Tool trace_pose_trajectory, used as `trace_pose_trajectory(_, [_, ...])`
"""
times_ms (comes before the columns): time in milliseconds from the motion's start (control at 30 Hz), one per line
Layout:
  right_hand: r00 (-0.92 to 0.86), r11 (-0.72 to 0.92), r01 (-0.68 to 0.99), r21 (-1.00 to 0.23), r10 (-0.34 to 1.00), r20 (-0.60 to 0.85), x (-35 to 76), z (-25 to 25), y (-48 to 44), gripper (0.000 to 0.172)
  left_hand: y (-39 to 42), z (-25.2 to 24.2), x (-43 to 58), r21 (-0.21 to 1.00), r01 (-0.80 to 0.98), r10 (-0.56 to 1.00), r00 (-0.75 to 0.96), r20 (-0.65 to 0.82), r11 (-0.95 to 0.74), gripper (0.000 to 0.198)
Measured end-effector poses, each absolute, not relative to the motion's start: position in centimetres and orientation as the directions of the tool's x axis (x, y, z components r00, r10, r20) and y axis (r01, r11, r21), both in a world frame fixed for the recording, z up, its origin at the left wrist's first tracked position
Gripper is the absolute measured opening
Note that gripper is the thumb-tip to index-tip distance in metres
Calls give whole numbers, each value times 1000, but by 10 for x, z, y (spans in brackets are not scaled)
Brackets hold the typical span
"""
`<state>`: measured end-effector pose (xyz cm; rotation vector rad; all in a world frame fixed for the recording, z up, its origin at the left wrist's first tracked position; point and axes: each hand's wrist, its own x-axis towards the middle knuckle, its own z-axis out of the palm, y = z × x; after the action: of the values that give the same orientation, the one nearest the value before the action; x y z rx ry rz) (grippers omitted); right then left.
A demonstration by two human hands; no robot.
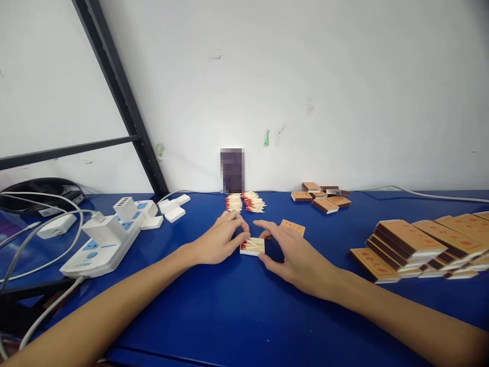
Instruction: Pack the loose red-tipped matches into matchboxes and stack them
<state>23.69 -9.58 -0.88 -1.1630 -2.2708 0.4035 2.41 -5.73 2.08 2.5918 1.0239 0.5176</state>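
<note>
A small white matchbox tray (252, 251) filled with red-tipped matches (253, 243) lies on the blue table between my hands. My left hand (221, 238) is curled at its left end, thumb and index finger closed together at the back left corner. At the right end, my right hand (296, 255) spans the tray, thumb at the front corner and another finger at the back, with the index finger raised. An orange matchbox cover (293, 227) lies partly hidden behind my right hand. Two piles of loose matches, a left one (234, 203) and a right one (253, 202), lie beyond the tray.
Stacked matchboxes (410, 238) stand at the right; several more (324, 198) lie near the wall. A power strip (105, 255) with plugs and cables occupies the left, beside white blocks (175, 209). A blurred-out dark rectangle (232, 171) leans on the wall. A black metal frame (126, 97) rises at left.
</note>
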Motion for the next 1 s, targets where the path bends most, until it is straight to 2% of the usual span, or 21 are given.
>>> trace_pose_trajectory(100, [-470,581,655,-483,814,343,237,-10,-95,57,-42,16,15,398,595,713,632,305,-698,23])
trace_pose_trajectory(200, [-492,617,642,-455,787,373,237,-9,-96,51,-21,10,-2,227,745,763,526,376,-627,25])
trace_pose_trajectory(267, [-525,648,633,-423,761,381,237,-7,-96,46,-9,7,-12,130,816,795,492,354,-563,24])
trace_pose_trajectory(333, [-562,667,634,-390,745,360,238,-5,-98,42,-2,4,-17,116,841,823,474,314,-529,24])
trace_pose_trajectory(533, [-599,682,631,-368,731,327,239,-2,-98,37,-1,6,-14,147,834,838,495,228,-532,20])
trace_pose_trajectory(700, [-599,684,621,-383,729,330,239,-2,-97,33,-7,13,-10,120,821,825,534,184,-558,20])
trace_pose_trajectory(833, [-585,686,610,-396,727,359,239,-4,-96,27,-23,22,-3,245,695,737,649,190,-675,25])
trace_pose_trajectory(1000, [-530,655,620,-433,756,385,239,-6,-96,20,-44,29,10,400,571,650,755,87,-717,26])
